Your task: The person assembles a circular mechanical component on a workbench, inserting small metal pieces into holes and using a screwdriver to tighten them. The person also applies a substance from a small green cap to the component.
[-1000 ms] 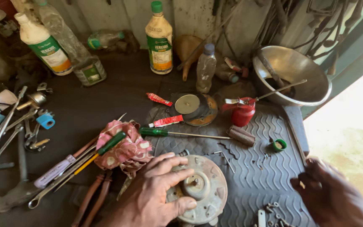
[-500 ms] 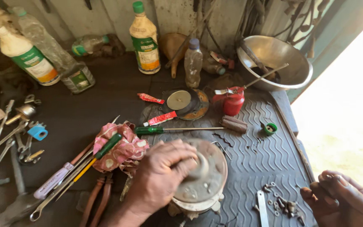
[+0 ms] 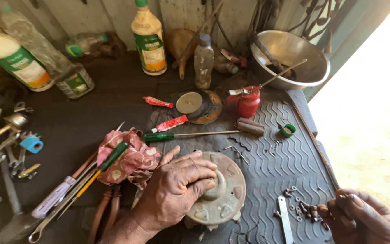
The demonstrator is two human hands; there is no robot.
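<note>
Near the mat's front, our left hand [image 3: 177, 192] had closed over the round metal plate [image 3: 220, 190], while our right hand [image 3: 362, 221] now pinched small bolts [image 3: 305, 211].

Both hands, left [image 3: 177, 190] and right [image 3: 362, 221], are bare, grimy and unsleeved.

The round motor plate [image 3: 220, 192] is dull cast metal, grimy and brownish with a rough, tarnished face. It sits on a dark rubber mat [image 3: 276, 158], matt and ribbed in wavy ridges. The steel bowl [image 3: 294, 56] looks smooth and softly shiny. The rag [image 3: 132, 160] is soft printed cloth, pink and crumpled. The screwdriver [image 3: 159, 136] has a glossy green plastic handle and a bare metal shaft. The bench [image 3: 100, 108] surface is dark, matt and stained.
</note>
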